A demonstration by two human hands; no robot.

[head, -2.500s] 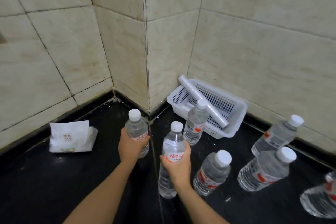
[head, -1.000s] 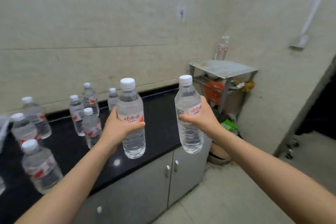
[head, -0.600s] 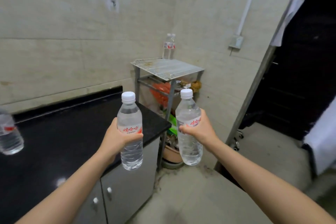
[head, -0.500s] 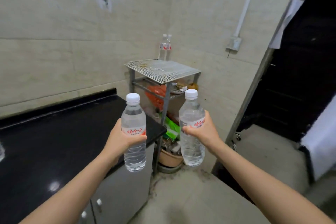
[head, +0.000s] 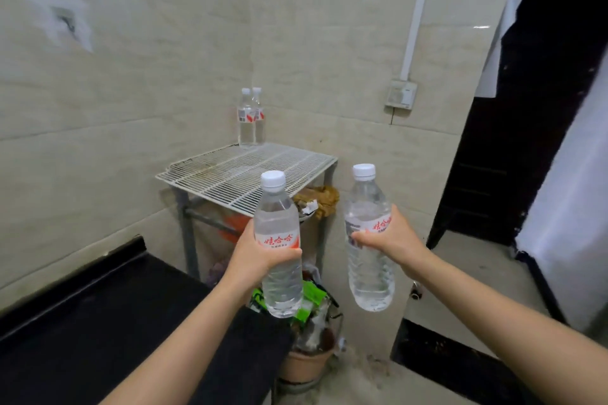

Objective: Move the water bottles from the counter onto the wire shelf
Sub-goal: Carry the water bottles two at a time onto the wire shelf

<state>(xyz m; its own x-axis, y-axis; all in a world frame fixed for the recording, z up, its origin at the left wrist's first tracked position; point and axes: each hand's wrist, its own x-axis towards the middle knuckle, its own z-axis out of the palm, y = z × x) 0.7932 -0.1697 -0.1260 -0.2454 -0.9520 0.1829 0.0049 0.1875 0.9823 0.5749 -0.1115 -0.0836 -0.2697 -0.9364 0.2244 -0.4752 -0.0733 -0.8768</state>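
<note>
Your left hand (head: 255, 253) is clamped round the waist of a clear plastic water bottle with a white cap and red-lettered label (head: 279, 240), and your right hand (head: 391, 240) is wrapped just as firmly round a second clear bottle of the same make (head: 368, 233). Both bottles ride upright in the air, full or close to it, caps on, held in front of you and short of the shelf. You've swung away from the bottles left on the counter and closed in: the white wire shelf on its grey metal frame (head: 210, 171), small and off to the side a second ago, now sits dead ahead and near. So the carry looks almost over and the set-down comes next. Two more clear bottles (head: 250, 117) already stand at the shelf's back corner, against the pale tiled wall (head: 131, 92), leaving most of the grid bare. Watch those wires, though; a narrow base could wobble between them, I'd say. Down to your left, the end of the black counter (head: 98, 322) stops just beside the shelf frame.
</note>
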